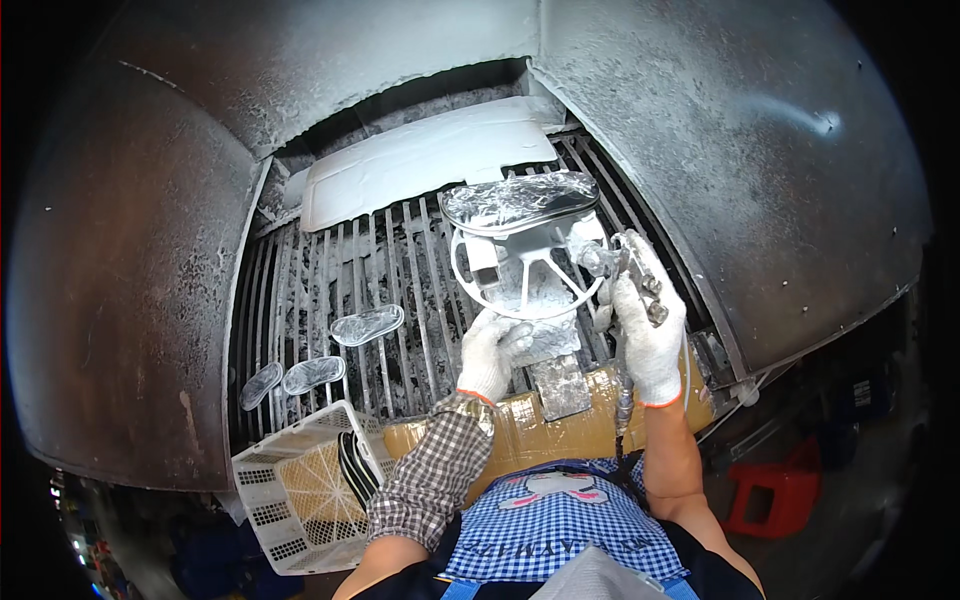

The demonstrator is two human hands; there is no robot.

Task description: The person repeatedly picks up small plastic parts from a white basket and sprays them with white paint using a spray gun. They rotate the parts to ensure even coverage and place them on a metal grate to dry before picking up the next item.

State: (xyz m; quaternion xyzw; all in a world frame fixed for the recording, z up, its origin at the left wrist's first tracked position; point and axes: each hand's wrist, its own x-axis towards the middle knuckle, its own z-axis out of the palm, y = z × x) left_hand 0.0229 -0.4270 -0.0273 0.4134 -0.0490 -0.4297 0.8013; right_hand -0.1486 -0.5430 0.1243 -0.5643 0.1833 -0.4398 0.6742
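Observation:
My right hand (652, 335), in a white glove, is wrapped round a spray gun (640, 270) caked in grey paint, its hose hanging below. The gun's front end comes close to the right side of a white spoked wheel (526, 290). My left hand (490, 352), gloved too, has its fingers closed at the wheel's near rim; the fingertips are partly hidden. Above the wheel's far side rests a long oval piece (520, 203) with a dark edge and shiny crinkled clear film over it. White blocks (483, 255) show beneath that piece.
Three smaller film-covered ovals (367, 325) lie on the metal slats (400, 290) at left. A white plastic basket (345, 545) with dark curved pieces stands front left. A white-coated sheet (430, 155) lies at the back. Metal walls (790, 180) enclose the sides; taped cardboard (450, 435) edges the front.

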